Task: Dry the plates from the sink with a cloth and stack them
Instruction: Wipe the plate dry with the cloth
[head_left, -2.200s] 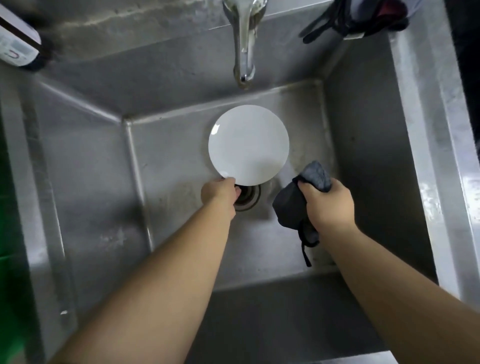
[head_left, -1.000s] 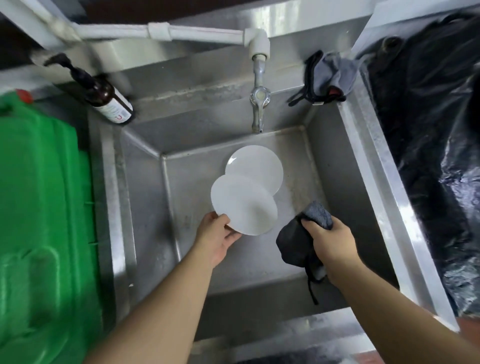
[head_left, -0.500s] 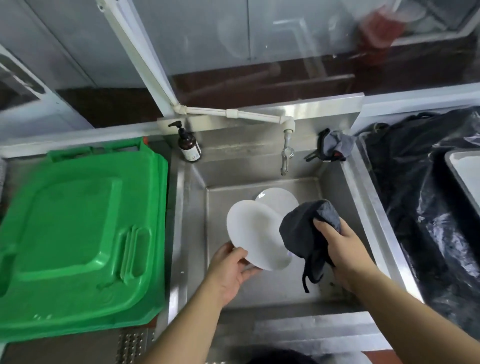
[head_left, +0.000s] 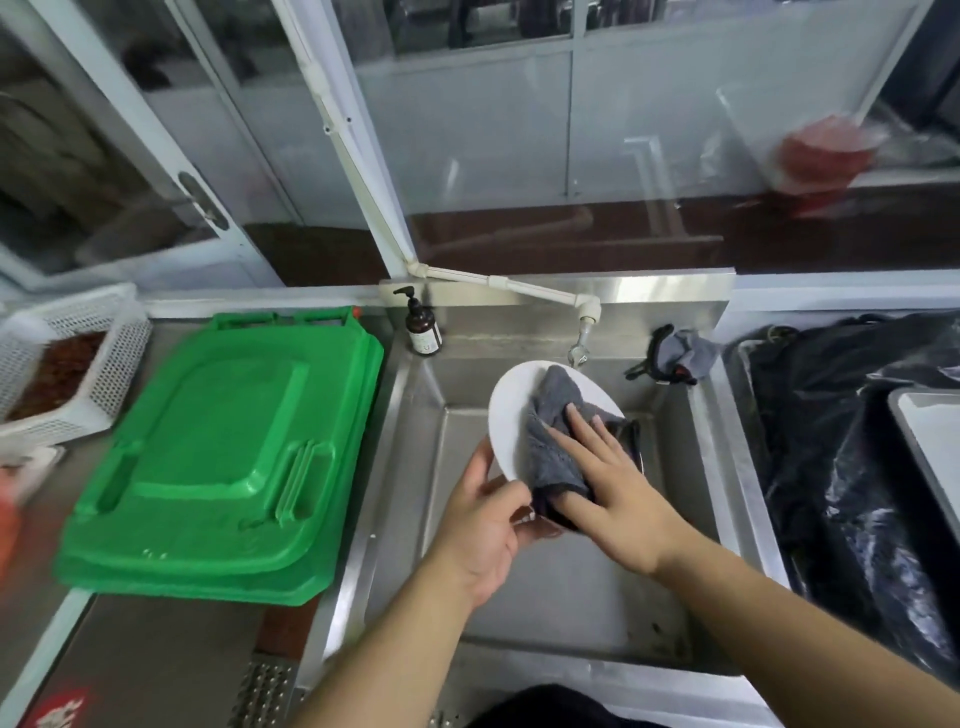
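Over steel sink (head_left: 410, 467), right hand (head_left: 605, 486) presses fuzzy cloth (head_left: 553, 431) on round plate (head_left: 506, 410).

Round white glossy smooth plate (head_left: 509, 415), grey nubby terry cloth (head_left: 550, 441), brushed dull stainless-steel sink (head_left: 410, 467), moulded shiny green plastic lid (head_left: 218, 447), crinkled glossy black plastic sheet (head_left: 831, 467)

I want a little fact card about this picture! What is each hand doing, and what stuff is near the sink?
Left hand: grips the lower rim of the white plate, holding it tilted above the sink
Right hand: fingers straight, presses the grey cloth onto the plate's face
Job stage: wiping this plate; no stack shows
Behind the sink: brown pump bottle, tap, another grey cloth on the corner
Left of the sink: green plastic lids, white basket
Right of the sink: black plastic sheet
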